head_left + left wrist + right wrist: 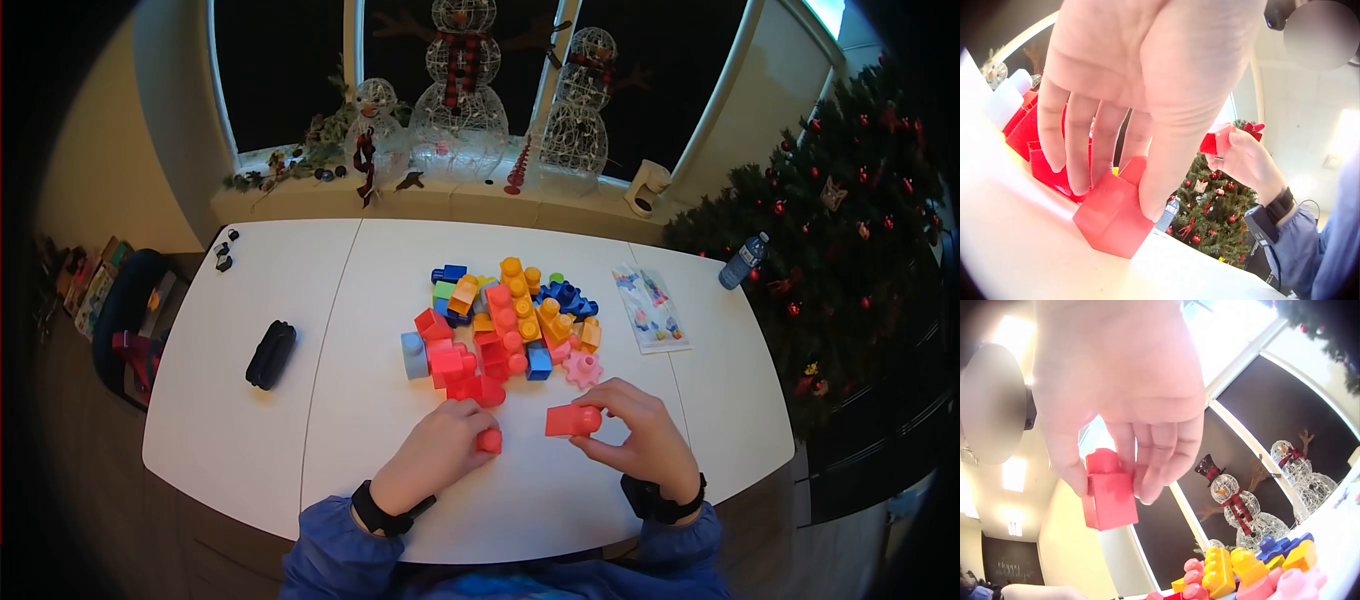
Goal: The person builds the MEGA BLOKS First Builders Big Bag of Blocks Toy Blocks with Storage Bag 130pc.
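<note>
Between the thumb and fingers of my right hand (645,440) is a red toy building block (566,421), held above the table with its round stud toward the palm. In the right wrist view that block (1112,499) hangs below the fingertips. My left hand (432,452) grips another red block (489,441) low over the table; the left wrist view shows this block (1116,215) between thumb and fingers. Just beyond the left hand lies a pile of red blocks (452,365), with yellow blocks (523,300), blue blocks (567,299) and a pink gear-shaped piece (583,369) among them.
A picture sheet in a clear bag (652,308) lies right of the pile, with a water bottle (744,261) at the far right edge. On the left are a black case (271,355) and small dark items (224,262). A decorated tree (830,230) stands beside the table (370,480).
</note>
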Action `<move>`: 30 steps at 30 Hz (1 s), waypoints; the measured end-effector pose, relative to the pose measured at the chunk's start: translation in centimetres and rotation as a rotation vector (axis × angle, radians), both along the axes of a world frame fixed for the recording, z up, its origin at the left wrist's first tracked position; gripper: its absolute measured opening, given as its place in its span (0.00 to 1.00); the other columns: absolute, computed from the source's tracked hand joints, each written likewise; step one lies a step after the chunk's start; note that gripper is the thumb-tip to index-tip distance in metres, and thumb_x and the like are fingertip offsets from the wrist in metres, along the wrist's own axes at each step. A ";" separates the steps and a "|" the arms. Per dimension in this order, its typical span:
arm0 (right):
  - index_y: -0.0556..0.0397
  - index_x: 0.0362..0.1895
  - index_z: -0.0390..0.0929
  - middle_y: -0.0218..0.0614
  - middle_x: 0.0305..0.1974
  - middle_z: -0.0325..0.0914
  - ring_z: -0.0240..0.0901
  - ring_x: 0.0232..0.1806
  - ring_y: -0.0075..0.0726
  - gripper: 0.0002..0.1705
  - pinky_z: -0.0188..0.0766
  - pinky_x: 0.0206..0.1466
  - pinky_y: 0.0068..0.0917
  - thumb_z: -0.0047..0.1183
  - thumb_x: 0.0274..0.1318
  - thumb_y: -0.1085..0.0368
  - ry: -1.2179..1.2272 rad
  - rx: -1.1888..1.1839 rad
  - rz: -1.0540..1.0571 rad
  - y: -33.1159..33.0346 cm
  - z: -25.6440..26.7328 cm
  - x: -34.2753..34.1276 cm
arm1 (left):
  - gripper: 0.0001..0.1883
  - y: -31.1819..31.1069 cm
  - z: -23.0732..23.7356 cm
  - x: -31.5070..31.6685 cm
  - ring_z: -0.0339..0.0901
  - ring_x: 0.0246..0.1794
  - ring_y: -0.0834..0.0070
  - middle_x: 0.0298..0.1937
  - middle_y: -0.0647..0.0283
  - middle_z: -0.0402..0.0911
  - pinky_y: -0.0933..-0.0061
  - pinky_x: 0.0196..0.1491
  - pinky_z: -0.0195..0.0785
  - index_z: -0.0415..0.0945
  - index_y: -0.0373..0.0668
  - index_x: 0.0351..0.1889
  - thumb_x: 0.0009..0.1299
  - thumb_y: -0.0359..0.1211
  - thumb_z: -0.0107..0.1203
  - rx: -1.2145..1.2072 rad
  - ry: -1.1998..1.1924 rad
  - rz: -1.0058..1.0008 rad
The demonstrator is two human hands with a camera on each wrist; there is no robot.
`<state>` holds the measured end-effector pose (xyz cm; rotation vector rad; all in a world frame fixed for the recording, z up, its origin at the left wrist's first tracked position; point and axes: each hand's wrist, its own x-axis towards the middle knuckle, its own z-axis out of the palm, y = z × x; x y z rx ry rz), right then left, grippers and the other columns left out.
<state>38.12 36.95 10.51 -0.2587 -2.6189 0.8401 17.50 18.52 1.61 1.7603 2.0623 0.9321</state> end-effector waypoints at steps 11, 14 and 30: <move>0.47 0.41 0.82 0.36 0.40 0.79 0.80 0.39 0.49 0.16 0.77 0.44 0.43 0.71 0.53 0.55 -0.168 0.176 0.088 -1.9 -7.4 -2.8 | 0.22 -0.4 0.8 0.3 0.80 0.50 0.53 0.48 0.53 0.83 0.58 0.53 0.77 0.84 0.40 0.50 0.57 0.30 0.75 -0.019 0.013 0.008; 0.47 0.41 0.82 0.36 0.39 0.79 0.80 0.39 0.49 0.17 0.78 0.44 0.43 0.71 0.53 0.54 -0.160 0.175 0.102 -2.0 -8.4 -3.1 | 0.21 -0.3 0.9 0.2 0.80 0.49 0.52 0.47 0.53 0.83 0.58 0.53 0.77 0.84 0.40 0.49 0.57 0.30 0.74 -0.012 -0.003 0.005; 0.50 0.55 0.82 0.40 0.50 0.82 0.83 0.44 0.47 0.27 0.78 0.47 0.39 0.72 0.56 0.51 -0.158 0.148 0.120 -1.5 -8.2 -3.3 | 0.17 -0.8 3.8 -0.2 0.82 0.44 0.58 0.46 0.55 0.85 0.63 0.47 0.78 0.84 0.39 0.48 0.63 0.33 0.74 0.122 -0.148 0.026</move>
